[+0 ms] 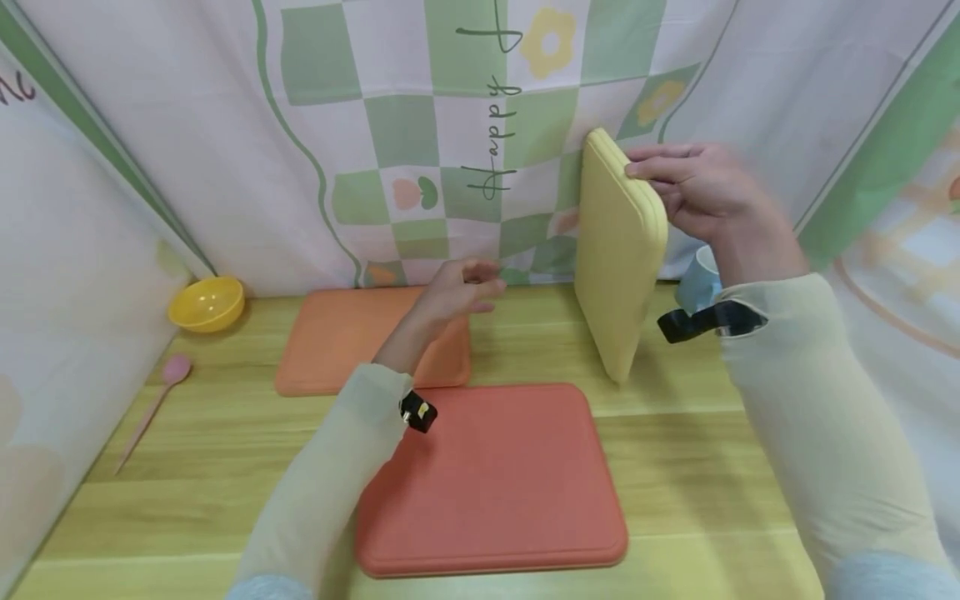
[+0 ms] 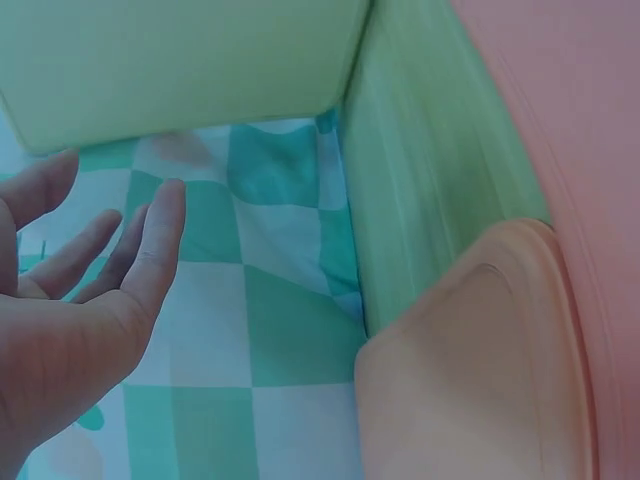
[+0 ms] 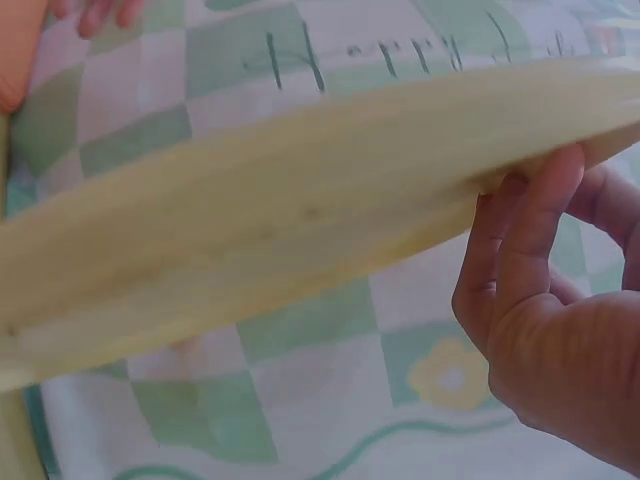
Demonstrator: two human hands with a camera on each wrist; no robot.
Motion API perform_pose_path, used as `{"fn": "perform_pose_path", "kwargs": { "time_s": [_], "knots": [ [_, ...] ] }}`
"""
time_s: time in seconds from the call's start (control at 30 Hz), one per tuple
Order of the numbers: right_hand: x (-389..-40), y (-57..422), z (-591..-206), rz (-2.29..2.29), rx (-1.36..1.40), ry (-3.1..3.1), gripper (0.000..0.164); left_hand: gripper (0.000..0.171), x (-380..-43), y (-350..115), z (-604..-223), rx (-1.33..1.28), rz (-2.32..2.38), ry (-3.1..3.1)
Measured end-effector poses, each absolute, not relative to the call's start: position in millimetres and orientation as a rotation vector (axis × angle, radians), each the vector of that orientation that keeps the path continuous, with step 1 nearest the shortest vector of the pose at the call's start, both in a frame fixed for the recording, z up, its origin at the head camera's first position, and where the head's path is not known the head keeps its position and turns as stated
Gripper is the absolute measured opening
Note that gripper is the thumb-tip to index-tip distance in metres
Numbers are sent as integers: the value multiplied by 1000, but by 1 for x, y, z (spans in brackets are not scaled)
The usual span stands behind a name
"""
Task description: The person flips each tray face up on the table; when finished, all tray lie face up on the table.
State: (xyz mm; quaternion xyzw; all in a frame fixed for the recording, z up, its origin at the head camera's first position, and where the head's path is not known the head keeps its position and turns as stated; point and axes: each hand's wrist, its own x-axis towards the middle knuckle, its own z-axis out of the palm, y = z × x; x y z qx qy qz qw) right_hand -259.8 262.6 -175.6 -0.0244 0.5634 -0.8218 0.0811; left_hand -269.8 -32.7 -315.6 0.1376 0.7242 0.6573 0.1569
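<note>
Right sleeve: pale, nearest the camera, leading up from the lower right to the right fingers.
Red board: flat on the tabletop, nearer the person than the left fingers; one side partly hidden by the left sleeve.
Right hand: fingers clamped on the upper edge of the yellow board.
Yellow board: held on edge, hanging below and to the left of the right fingers; whether its lower corner touches the tabletop cannot be told.
Left hand: fingers apart, slightly bent, holding nothing; above the orange board's right end, apart from the yellow board.
Orange board: flat, below and to the left of the left fingers, just beside the red board's far edge.
Blue mug: below the right fingers, partly hidden by the wrist.
Yellow bowl: well to the left of the left fingers.
Pink spoon: left of the left fingers, nearer the person than the bowl.
Checked cloth: upright, beyond both sets of fingers.
Handling note: one-handed edge grip looks prone to swing; best kept plumb and slow, left fingers lending support on the board's free face, right wrist clear of the mug.
</note>
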Motion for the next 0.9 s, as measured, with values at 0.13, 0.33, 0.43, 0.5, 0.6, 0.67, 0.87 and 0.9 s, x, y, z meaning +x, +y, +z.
{"fn": "perform_pose_path", "kwargs": {
  "time_s": [0.13,0.33,0.43,0.5,0.6,0.67,0.87,0.9],
  "knots": [
    [-258,242,-180,-2402,-113,1770,17,45,-268,-32,-310,405,1921,2040],
    [-257,217,-190,-2252,-92,1968,15,43,-264,-32,-304,393,1990,1985],
    [-258,205,-200,-2153,-105,2087,20,41,-263,-32,-301,365,2028,1958],
    [-258,198,-208,-2055,-120,2181,30,42,-263,-32,-300,350,2053,1940],
    [-259,187,-220,-1883,-134,2306,45,42,-265,-31,-302,332,2102,1895],
    [-259,181,-226,-1787,-150,2369,46,42,-266,-30,-303,306,2140,1858],
    [-259,160,-244,-1730,-191,2415,40,38,-268,-29,-307,224,2237,1754],
    [-259,157,-247,-1734,-193,2415,39,37,-267,-29,-308,213,2248,1743]
  ]
}}
